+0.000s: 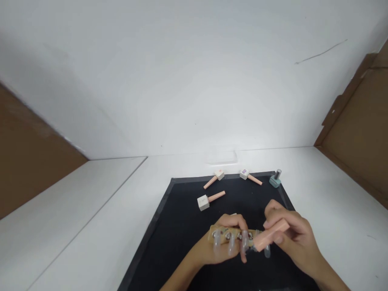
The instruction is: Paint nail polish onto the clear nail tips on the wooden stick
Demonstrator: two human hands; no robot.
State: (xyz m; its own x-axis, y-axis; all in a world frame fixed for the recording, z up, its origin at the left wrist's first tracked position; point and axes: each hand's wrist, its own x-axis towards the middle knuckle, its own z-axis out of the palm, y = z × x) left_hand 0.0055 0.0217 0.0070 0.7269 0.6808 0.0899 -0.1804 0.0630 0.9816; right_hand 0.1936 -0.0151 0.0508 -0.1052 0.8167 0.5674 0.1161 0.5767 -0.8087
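My left hand (206, 248) is closed around a yellowish bar (223, 234) that carries a row of clear false nails (231, 245). In my right hand (298, 234), a peach nail polish brush cap (272, 234) is pinched between thumb and fingers. Its brush end points down-left at the false nails near the bar's right end. The brush tip is blurred, so I cannot tell whether it touches a nail. Just beyond the left hand, a small white edge (233, 214) shows; the rest of that thing is hidden.
On the black mat (178, 218) lie white nail polish bottles with peach caps: one nearer (203, 203), one at the back (220, 174), another right of it (243, 174). A teal bottle (275, 181) stands at the mat's back right corner. Brown cardboard (360, 121) borders the right.
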